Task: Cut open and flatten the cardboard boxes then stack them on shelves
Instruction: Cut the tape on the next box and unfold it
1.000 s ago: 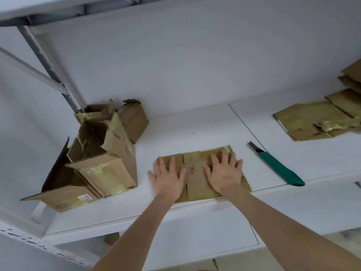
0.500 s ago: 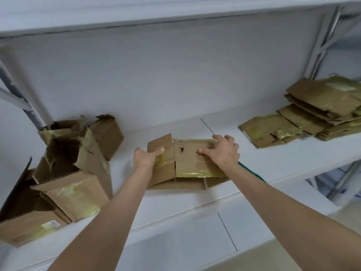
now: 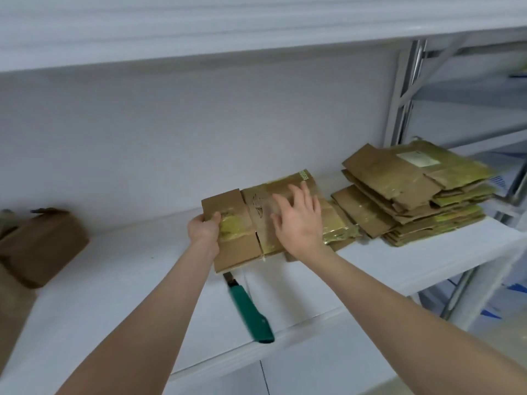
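Note:
A flattened brown cardboard box (image 3: 239, 240) with yellowish tape hangs just above the white shelf (image 3: 128, 280), partly over a smaller flat piece (image 3: 339, 226). My left hand (image 3: 204, 228) grips its left edge, thumb on top. My right hand (image 3: 299, 220) has its fingers spread and straight over the box's right half, blurred by motion. A stack of flattened boxes (image 3: 413, 195) lies on the shelf to the right. A green utility knife (image 3: 248, 309) lies on the shelf below the held box, blade pointing away.
An uncut brown box (image 3: 42, 246) stands at the left edge of the shelf. The shelf above (image 3: 228, 29) overhangs the work area. A grey metal upright (image 3: 402, 95) stands behind the stack at the right.
I have carried the flattened box to the right, past the knife and toward the stack. My right hand has let go of the box's top edge and now spreads over it.

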The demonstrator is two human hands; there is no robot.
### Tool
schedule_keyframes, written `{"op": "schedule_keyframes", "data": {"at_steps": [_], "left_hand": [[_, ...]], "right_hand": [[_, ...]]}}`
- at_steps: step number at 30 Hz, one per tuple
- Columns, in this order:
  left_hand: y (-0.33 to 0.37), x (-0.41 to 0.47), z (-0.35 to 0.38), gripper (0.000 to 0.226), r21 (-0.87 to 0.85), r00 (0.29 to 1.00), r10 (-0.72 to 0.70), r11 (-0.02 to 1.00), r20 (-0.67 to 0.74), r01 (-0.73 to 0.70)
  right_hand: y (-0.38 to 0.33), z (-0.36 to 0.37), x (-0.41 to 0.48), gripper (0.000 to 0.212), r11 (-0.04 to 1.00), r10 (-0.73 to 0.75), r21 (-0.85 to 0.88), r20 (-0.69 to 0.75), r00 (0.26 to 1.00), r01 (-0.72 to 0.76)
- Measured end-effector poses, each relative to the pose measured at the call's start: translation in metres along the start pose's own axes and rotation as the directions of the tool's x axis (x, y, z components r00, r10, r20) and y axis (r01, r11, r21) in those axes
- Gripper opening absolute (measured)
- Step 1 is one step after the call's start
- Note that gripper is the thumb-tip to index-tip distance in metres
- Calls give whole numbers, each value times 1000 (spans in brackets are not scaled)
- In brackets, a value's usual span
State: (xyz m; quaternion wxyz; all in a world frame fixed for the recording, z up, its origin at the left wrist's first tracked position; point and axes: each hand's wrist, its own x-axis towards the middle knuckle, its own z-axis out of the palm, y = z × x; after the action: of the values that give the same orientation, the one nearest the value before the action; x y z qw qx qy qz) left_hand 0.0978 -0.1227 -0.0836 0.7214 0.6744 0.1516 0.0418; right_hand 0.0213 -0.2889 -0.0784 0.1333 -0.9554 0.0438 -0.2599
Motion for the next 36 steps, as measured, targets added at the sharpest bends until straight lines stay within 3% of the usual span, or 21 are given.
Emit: {"op": "schedule_keyframes", "data": {"at_steps": [4,7,11,14,19,25,29,36], "left_hand": [[-23,-5,73,49,63,999,-12,998,-48,15],[-30,-4,111,42,143,999,-20,989,-38,25],[-56,21,140,63,371,984,-100,928,149,38],[-58,9,142,76,479,966,-159,877,202,44],[-49,2,131,69,682,988,-43,728,149,-71],[-39,-18,85,59,875,971,110,421,214,-240],[-30,-36,34,57,935,971,169,284,170,-213],[-14,-59,-87,53,982,977,211,185,-13,-26]], "right_hand": [[68,0,2,46,1000,-20,-14,160,987,23],[105,4,8,51,998,17,-57,308,951,0],[135,16,16,58,994,66,-112,475,878,-14],[143,27,22,63,987,88,-159,568,819,4],[134,30,33,63,985,85,-175,549,832,15],[106,26,41,58,988,13,-141,492,870,65],[64,30,39,54,991,-97,-39,433,896,126],[-61,43,4,56,947,-320,165,481,816,274]]}}
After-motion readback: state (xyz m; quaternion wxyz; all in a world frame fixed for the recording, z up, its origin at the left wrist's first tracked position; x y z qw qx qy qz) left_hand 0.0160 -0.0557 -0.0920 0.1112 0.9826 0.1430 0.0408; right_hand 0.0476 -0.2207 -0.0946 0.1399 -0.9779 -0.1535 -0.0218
